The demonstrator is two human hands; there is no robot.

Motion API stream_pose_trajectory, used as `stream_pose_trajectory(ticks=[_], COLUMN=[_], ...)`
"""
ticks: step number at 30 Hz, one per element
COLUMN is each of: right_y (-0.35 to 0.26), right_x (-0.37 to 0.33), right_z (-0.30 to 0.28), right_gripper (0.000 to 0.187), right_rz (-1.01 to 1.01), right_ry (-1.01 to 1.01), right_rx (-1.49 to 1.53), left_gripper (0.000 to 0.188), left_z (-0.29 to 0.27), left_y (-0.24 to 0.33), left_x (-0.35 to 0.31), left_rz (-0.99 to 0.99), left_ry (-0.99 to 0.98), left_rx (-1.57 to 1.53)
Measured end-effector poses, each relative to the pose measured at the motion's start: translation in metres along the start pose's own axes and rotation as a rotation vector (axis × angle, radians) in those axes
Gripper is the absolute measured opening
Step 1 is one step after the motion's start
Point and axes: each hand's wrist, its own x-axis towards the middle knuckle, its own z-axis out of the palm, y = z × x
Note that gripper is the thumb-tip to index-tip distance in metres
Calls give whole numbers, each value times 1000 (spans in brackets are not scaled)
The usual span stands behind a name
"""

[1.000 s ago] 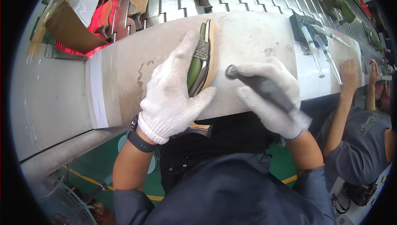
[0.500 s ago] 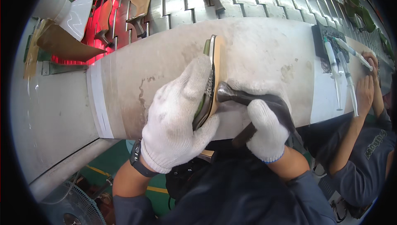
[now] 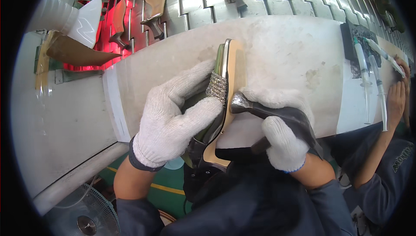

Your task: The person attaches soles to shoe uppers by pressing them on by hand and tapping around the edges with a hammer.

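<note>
My white-gloved left hand (image 3: 162,117) is closed round a sandal (image 3: 234,69) standing on its side, its tan sole facing right. A glittery strap (image 3: 217,86) crosses its upper, with my left thumb on the lower part of that strap. Inside the sandal a green shoe last (image 3: 219,58) shows; its heel end lies toward my body, past the table's near edge. In my gloved right hand (image 3: 286,143) is a dark metal hammer (image 3: 281,114). Its rounded face is right beside the sole, and I cannot tell whether they touch.
Behind the pale worktable (image 3: 286,49) runs a slatted metal conveyor (image 3: 281,2) carrying several soles with heels. Syringes (image 3: 363,65) lie by a dark block on the right, near a co-worker's hands (image 3: 396,97). A white funnel-shaped duct (image 3: 84,23) stands far left; a fan (image 3: 86,212) is below.
My left hand has moved down and left along the sandal, its thumb now on the strap. More strap and the heel end show. The whole view has shifted slightly; the hammer remains beside the sole.
</note>
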Motion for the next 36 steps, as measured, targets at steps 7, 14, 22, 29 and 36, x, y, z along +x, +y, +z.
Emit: stream_pose_trajectory(ticks=[7, 14, 22, 29, 36], right_y=[20, -15, -86, -97, -85], right_x=[-2, 11, 50, 56, 86], right_z=[2, 6, 9, 30, 37], right_gripper=[37, 38, 37, 48, 29], right_rz=[-198, -313, 45, 373, 11], right_ry=[11, -1, -333, 2, -56], right_rx=[5, -107, -587, -561, -569], left_gripper=[58, 56, 85, 101, 100], left_z=[4, 7, -3, -6, -13], left_y=[-8, -12, -27, -36, -38], left_x=[0, -6, -1, 3, 0], left_rz=[109, 162, 614, 606, 617], left_ry=[83, 141, 100, 130, 129], left_rx=[126, 395, 626, 683, 666])
